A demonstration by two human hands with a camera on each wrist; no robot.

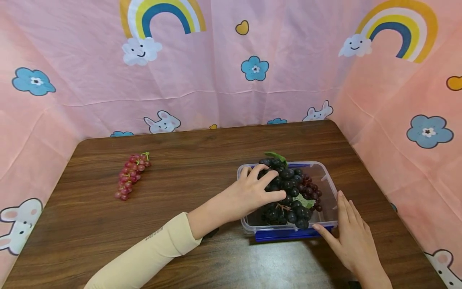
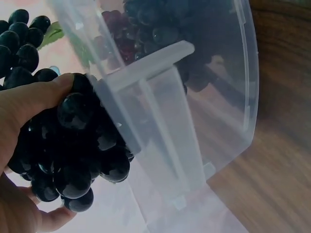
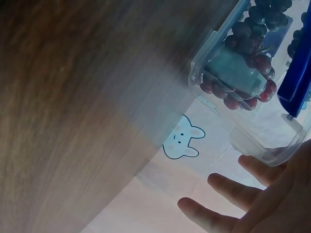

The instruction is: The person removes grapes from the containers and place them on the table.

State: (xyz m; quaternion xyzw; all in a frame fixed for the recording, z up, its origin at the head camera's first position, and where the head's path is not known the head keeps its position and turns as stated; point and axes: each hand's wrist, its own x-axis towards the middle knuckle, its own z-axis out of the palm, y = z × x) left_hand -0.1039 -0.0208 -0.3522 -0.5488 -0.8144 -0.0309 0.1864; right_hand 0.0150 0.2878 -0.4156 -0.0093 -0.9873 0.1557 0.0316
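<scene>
My left hand (image 1: 252, 192) reaches over a clear plastic container (image 1: 327, 188) and grips a bunch of black grapes (image 1: 288, 184). In the left wrist view its thumb and fingertips curl round the black grapes (image 2: 73, 150), close beside the container wall (image 2: 165, 131). Inside the container, a bunch of dark red grapes (image 1: 311, 190) with a green leaf shows to the right of the black ones. My right hand (image 1: 351, 237) rests at the container's front right corner, fingers straight along the side and thumb at the front rim. In the right wrist view these fingers (image 3: 233, 191) look extended.
A bunch of pink-red grapes (image 1: 131, 176) lies on the left of the brown wooden table (image 1: 187, 160). A blue latch (image 1: 288, 235) hangs on the container's front side. Pink printed cloth (image 1: 213, 72) surrounds the table at the back and sides.
</scene>
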